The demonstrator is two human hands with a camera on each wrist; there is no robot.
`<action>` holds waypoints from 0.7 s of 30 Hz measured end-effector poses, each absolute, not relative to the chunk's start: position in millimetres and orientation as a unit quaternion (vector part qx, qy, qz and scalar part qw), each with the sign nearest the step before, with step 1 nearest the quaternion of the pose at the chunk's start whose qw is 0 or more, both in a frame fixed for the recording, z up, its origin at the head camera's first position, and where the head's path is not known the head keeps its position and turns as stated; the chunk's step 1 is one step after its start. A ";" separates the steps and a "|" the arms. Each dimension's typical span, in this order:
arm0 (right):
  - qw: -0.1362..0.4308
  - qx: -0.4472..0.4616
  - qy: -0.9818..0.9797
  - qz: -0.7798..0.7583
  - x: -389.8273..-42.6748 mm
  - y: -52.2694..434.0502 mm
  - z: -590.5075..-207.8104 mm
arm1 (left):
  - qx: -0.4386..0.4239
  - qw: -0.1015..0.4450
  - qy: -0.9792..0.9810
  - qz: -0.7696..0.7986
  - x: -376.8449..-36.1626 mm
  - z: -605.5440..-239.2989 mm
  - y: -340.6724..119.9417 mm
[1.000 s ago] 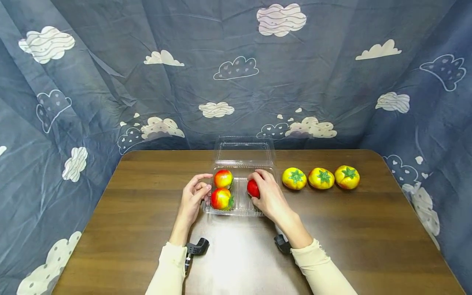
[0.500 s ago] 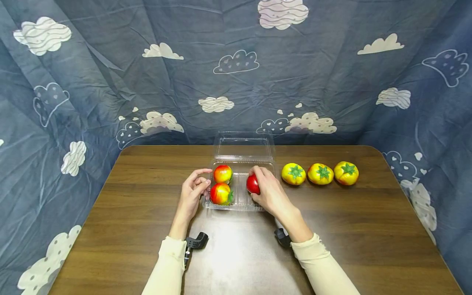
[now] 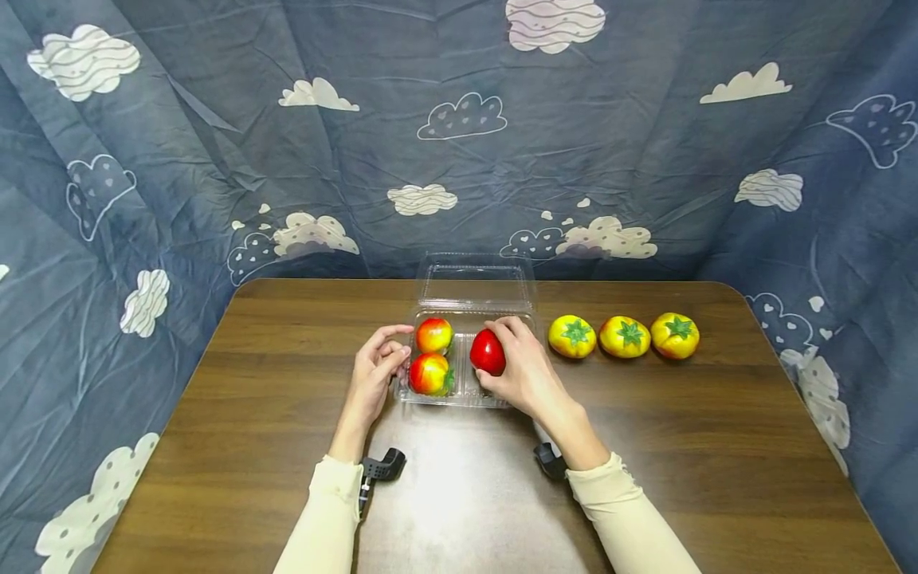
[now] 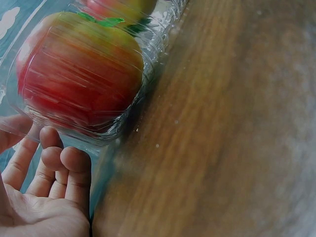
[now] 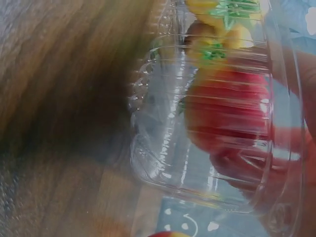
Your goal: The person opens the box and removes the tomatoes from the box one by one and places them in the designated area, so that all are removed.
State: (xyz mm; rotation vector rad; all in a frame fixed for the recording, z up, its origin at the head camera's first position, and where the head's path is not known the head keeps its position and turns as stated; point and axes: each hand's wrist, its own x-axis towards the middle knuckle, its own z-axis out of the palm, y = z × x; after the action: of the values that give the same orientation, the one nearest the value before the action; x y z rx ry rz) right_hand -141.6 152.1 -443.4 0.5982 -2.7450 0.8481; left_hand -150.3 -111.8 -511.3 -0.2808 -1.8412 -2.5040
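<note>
Here I see the red tomato [image 3: 488, 351] gripped in the right hand [image 3: 526, 373], fingers curled over its far side and thumb under it, held in the right half of the clear box [image 3: 462, 396], over the far right cell. It is round, so it has no long axis to speak of, and I cannot see its green top in the head view; through the box wall in the right wrist view the red tomato [image 5: 228, 111] shows a bit of green at its left. The box lies with its long side running left to right across the table [image 3: 251, 414], its lid [image 3: 475, 282] hinged open toward the back. In the left half sit two red and yellow tomatoes [image 3: 431, 374], one behind the other. My left hand [image 3: 374, 377] is at the box's left edge, fingers loosely bent, the tips touching the wall, gripping nothing; the left wrist view shows those fingers [image 4: 64, 168] just below the near tomato. To the right of the box, three yellow tomatoes [image 3: 624, 337] stand in a row, green tops up.
</note>
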 end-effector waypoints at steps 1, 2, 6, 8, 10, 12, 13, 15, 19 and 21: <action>0.103 0.197 -0.930 0.292 -141.7 152.6 -442.7 | -0.091 0.010 -0.588 -0.804 -150.9 -511.4 -111.1; 0.104 0.191 -0.930 0.296 -141.7 153.4 -442.0 | -0.092 0.008 -0.586 -0.805 -151.5 -511.4 -110.4; 0.122 0.174 -0.924 0.318 -141.5 156.9 -439.1 | -0.101 0.002 -0.585 -0.805 -155.2 -511.3 -106.3; 0.133 0.170 -0.919 0.330 -141.5 158.4 -438.1 | -0.102 0.002 -0.585 -0.805 -156.4 -511.6 -104.9; 0.139 0.167 -0.915 0.339 -141.2 159.5 -438.5 | -0.101 0.003 -0.584 -0.805 -157.0 -512.0 -104.3; 0.140 0.162 -0.913 0.347 -140.9 160.1 -438.9 | -0.100 0.003 -0.585 -0.805 -156.8 -512.4 -104.3; 0.140 0.159 -0.913 0.348 -140.7 160.2 -439.1 | -0.100 0.002 -0.586 -0.804 -156.6 -512.4 -104.4; 0.141 0.159 -0.912 0.350 -140.7 159.6 -439.8 | -0.101 0.001 -0.587 -0.803 -155.8 -512.1 -105.4; 0.146 0.180 -0.908 0.350 -142.5 155.5 -439.3 | -0.098 0.010 -0.590 -0.802 -152.7 -511.2 -109.7; 0.150 0.190 -0.905 0.350 -143.5 152.9 -439.1 | -0.095 0.013 -0.590 -0.801 -150.9 -510.9 -112.4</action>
State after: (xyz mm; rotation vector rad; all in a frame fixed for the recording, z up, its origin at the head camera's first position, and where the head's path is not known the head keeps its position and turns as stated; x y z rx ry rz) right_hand -143.5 152.9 -439.1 0.5466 -2.5994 1.0068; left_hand -150.9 -112.4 -510.9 -0.2969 -1.8397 -2.4966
